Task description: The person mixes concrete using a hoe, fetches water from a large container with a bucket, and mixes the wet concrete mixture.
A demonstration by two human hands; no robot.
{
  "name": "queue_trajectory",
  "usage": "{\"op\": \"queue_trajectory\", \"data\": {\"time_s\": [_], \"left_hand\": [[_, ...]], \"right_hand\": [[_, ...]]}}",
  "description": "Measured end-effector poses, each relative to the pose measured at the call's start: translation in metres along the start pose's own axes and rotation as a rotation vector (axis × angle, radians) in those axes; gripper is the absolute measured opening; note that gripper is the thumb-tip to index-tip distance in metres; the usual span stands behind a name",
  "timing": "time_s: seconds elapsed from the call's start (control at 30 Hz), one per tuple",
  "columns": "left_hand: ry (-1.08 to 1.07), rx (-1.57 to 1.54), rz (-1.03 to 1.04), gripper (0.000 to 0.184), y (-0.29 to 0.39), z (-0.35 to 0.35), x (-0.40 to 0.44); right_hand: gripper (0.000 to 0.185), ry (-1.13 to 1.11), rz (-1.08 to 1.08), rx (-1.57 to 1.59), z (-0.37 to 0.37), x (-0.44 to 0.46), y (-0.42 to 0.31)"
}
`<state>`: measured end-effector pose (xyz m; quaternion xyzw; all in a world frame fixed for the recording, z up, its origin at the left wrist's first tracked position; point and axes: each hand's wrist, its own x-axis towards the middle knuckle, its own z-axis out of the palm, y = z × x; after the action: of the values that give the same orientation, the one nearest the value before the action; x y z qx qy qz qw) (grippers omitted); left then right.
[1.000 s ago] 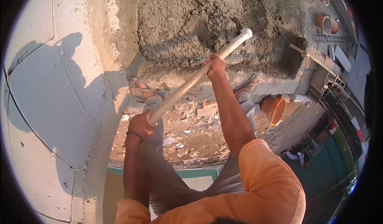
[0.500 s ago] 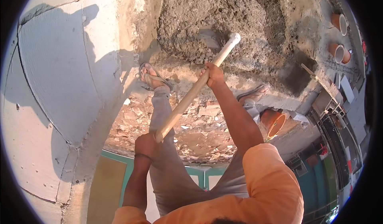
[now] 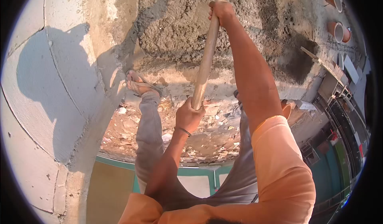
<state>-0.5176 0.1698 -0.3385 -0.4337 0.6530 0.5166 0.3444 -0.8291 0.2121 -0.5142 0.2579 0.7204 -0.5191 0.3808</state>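
Observation:
A long wooden hoe handle (image 3: 208, 54) runs up and slightly right across the middle of the head view. My left hand (image 3: 190, 115) is closed round its lower end, just above the rubble. Further up, my right hand (image 3: 224, 13) grips the same handle, with that arm stretched far forward. Wet grey mortar (image 3: 171, 34) lies in a broad lumpy heap beneath and beside the upper handle. The hoe's head is out of view past the top edge.
My sandalled left foot (image 3: 141, 83) stands on a ledge (image 3: 177, 78) beside the mortar. Broken rubble (image 3: 211, 138) lies below the ledge. Terracotta pots (image 3: 336, 31) stand at the right, near a wooden plank (image 3: 319, 62). Pale concrete slabs (image 3: 48, 84) cover the left.
Both hands have moved forward with the hoe, the left also rightward. The handle now stands steeper, and its head has left the view at the top. My body leans further forward.

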Motion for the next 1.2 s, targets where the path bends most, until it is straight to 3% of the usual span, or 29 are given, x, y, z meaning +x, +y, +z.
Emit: {"op": "queue_trajectory", "data": {"time_s": [0.1, 0.23, 0.33, 0.4, 0.5, 0.57, 0.6, 0.7, 0.77, 0.83, 0.87, 0.93, 1.03, 1.1, 1.2], "left_hand": [[0.013, -0.112, -0.11, 0.036, -0.045, 0.049, -0.069], [0.005, 0.214, -0.173, 0.033, -0.079, 0.09, -0.156], [-0.126, 0.39, -0.143, 0.029, -0.08, 0.098, -0.168], [-0.214, 0.491, 0.029, 0.028, -0.066, 0.09, -0.129], [-0.299, 0.621, 0.209, 0.028, 0.018, 0.072, -0.032], [-0.358, 0.789, 0.295, 0.033, 0.074, 0.057, 0.034], [-0.408, 0.798, 0.221, 0.036, 0.094, 0.044, 0.06], [-0.439, 0.847, 0.262, 0.03, 0.093, -0.023, 0.056], [-0.393, 0.845, 0.19, 0.034, 0.067, -0.063, 0.024], [-0.317, 0.752, 0.156, 0.036, 0.056, -0.119, -0.003], [-0.298, 0.793, 0.151, 0.034, 0.041, -0.148, -0.014], [-0.25, 0.823, 0.101, 0.029, 0.002, -0.199, -0.033], [-0.057, 0.872, 0.002, 0.022, -0.063, -0.249, -0.069], [-0.007, 0.884, 0.101, 0.019, -0.09, -0.265, -0.095], [-0.017, 0.944, 0.235, 0.015, -0.072, -0.233, -0.11]], "right_hand": [[0.03, -0.076, 0.107, -0.062, -0.01, -0.05, 0.071], [0.024, -0.078, 0.237, 0.212, -0.064, -0.153, 0.111], [0.023, 0.073, 0.205, 0.425, -0.129, -0.185, 0.124], [0.022, 0.264, 0.141, 0.498, -0.179, -0.176, 0.122], [0.017, 0.456, 0.124, 0.592, -0.254, -0.104, 0.128], [0.021, 0.547, 0.236, 0.679, -0.271, -0.051, 0.136], [0.02, 0.611, 0.291, 0.66, -0.267, -0.035, 0.14], [0.02, 0.577, 0.363, 0.721, -0.198, -0.015, 0.183], [0.023, 0.406, 0.389, 0.686, -0.143, -0.032, 0.178], [0.025, 0.409, 0.352, 0.752, -0.078, -0.068, 0.154], [0.011, 0.45, 0.398, 0.741, -0.046, -0.097, 0.128], [0.01, 0.46, 0.377, 0.775, 0.012, -0.145, 0.115], [0.017, 0.294, 0.446, 0.872, 0.07, -0.216, 0.108], [0.019, 0.172, 0.415, 0.992, 0.072, -0.248, 0.108], [0.02, 0.144, 0.379, 1.105, 0.028, -0.27, 0.102]]}}
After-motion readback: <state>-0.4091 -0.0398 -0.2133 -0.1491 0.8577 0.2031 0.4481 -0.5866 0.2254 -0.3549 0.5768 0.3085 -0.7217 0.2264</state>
